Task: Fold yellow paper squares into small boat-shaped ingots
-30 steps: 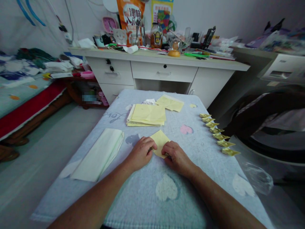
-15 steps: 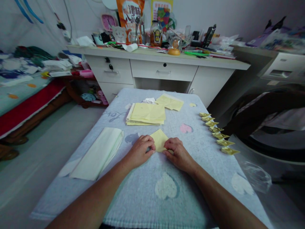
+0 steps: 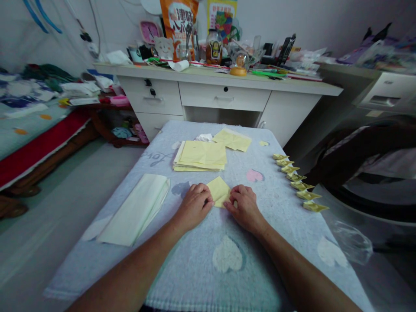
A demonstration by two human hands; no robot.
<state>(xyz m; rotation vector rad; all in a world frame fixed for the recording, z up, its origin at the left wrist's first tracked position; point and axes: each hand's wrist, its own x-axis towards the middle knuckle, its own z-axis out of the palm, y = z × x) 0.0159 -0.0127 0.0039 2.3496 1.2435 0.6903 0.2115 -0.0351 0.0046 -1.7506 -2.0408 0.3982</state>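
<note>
A small folded sheet of yellow paper [image 3: 219, 190] lies on the cloth-covered table, one corner pointing away from me. My left hand [image 3: 197, 203] pinches its left corner between thumb and fingers. At the right corner, my right hand [image 3: 243, 203] has its thumb and curled fingertips closed on the paper's edge. Beyond the hands sits a stack of yellow paper [image 3: 202, 155], with looser yellow sheets [image 3: 233, 139] behind it to the right. Several folded yellow paper boats [image 3: 300, 186] stand in a row along the table's right side.
A folded pale cloth or paper bundle [image 3: 134, 210] lies on the table's left. Crumpled white tissue [image 3: 204, 138] sits behind the stack. A cluttered white desk [image 3: 224, 82] stands beyond the table, a bed [image 3: 35, 143] to the left, and a front-loading washing machine [image 3: 373, 104] to the right.
My right hand has shifted slightly right and its fingers have curled more at the paper's right corner. The left hand stays at the left corner. The view has moved slightly.
</note>
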